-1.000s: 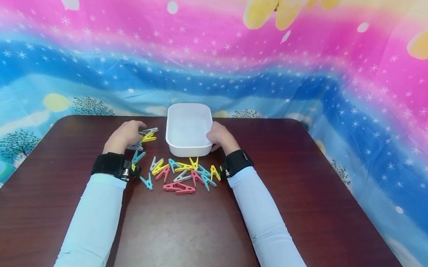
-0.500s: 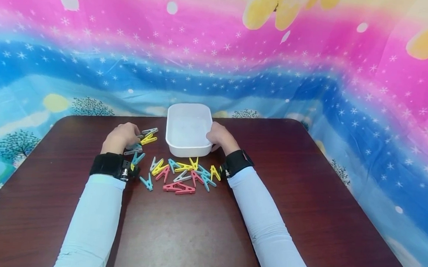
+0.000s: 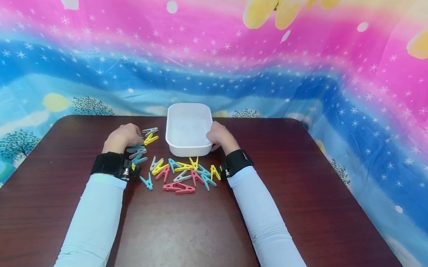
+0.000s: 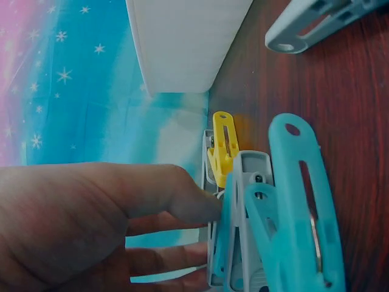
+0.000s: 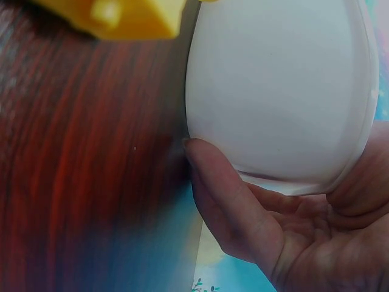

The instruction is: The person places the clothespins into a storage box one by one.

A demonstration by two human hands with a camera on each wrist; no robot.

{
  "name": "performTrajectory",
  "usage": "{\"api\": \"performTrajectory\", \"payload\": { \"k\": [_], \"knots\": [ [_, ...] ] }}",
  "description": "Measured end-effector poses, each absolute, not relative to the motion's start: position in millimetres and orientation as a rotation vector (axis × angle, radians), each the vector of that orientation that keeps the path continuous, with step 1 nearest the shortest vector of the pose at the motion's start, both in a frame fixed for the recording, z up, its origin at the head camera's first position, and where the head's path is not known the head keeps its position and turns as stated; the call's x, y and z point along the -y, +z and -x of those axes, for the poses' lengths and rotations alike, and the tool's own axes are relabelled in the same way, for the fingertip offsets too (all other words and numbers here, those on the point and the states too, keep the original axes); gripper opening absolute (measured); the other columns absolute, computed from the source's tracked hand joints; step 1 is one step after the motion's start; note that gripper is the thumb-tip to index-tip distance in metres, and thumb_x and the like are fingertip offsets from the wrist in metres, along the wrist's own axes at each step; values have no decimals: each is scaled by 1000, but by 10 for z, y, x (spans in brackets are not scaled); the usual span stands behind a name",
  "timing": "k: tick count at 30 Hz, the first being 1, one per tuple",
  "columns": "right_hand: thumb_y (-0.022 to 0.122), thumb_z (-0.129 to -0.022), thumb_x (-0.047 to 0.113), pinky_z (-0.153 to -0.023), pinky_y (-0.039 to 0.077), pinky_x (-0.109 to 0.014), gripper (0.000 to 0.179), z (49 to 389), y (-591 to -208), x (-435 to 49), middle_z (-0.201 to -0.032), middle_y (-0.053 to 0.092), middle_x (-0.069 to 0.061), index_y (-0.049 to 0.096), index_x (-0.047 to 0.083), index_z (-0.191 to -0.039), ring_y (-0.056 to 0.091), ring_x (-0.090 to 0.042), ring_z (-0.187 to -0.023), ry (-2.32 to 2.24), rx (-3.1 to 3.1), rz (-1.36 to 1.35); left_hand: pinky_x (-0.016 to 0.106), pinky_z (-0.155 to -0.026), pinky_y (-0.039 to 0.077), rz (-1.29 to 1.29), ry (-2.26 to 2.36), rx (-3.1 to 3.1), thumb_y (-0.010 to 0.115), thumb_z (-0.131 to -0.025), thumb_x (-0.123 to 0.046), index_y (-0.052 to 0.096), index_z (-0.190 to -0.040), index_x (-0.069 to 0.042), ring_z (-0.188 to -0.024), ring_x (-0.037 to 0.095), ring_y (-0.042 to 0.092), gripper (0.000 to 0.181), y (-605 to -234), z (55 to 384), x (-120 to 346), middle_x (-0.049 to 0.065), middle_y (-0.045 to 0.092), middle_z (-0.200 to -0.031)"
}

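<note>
My left hand (image 3: 123,137) is at the left cluster of plastic clothespins, its fingertips right at a grey and a teal clothespin. In the left wrist view the thumb (image 4: 191,198) stands apart from the other fingers, with a big teal clothespin (image 4: 304,201) close by and a yellow clothespin (image 4: 223,146) beyond. My right hand (image 3: 222,136) grips the right side of a white plastic box (image 3: 188,151), which shows no contents. The right wrist view has the thumb (image 5: 222,176) low against the box wall; some fingers are hidden behind the box.
Several red, yellow, teal and grey clothespins lie scattered in front of the box, among them a red clothespin (image 3: 185,189) and a yellow clothespin (image 3: 215,173). They rest on a dark brown table (image 3: 318,190). A patterned cloth (image 3: 219,59) hangs behind the table's back edge.
The left hand dips back, then moves slightly right; a teal clothespin beside it has turned and the yellow one shifted a little right. The right hand and box stay put.
</note>
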State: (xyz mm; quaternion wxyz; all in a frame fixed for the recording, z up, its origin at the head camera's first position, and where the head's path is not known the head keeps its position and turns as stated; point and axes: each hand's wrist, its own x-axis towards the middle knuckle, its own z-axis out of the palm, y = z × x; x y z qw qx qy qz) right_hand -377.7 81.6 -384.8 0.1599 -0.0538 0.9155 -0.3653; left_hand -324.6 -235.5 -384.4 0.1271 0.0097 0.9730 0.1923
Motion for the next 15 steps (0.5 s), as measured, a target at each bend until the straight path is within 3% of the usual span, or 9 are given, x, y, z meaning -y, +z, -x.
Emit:
{"api": "performTrajectory", "payload": {
  "k": [6,15],
  "knots": [
    [48,-100,-2,-67,63,-44,43,3783,-3847,-807,-127,56,-21,44,0,-142,65,-38,-105,-1033,-2615,140,47,-79,52,-12,563,-2808,60,-98,-20,65,-115,4,-95,33,58,29,-3823,3224,2356,22,63,-112],
    [49,-101,0,-68,63,-44,43,3783,-3845,-795,-127,56,-20,42,1,-143,65,-38,-107,-1026,-2616,108,55,-90,52,-77,616,-2808,62,-97,-14,58,-133,5,-110,40,57,41,-3883,3270,2331,29,58,-130]
  ]
}}
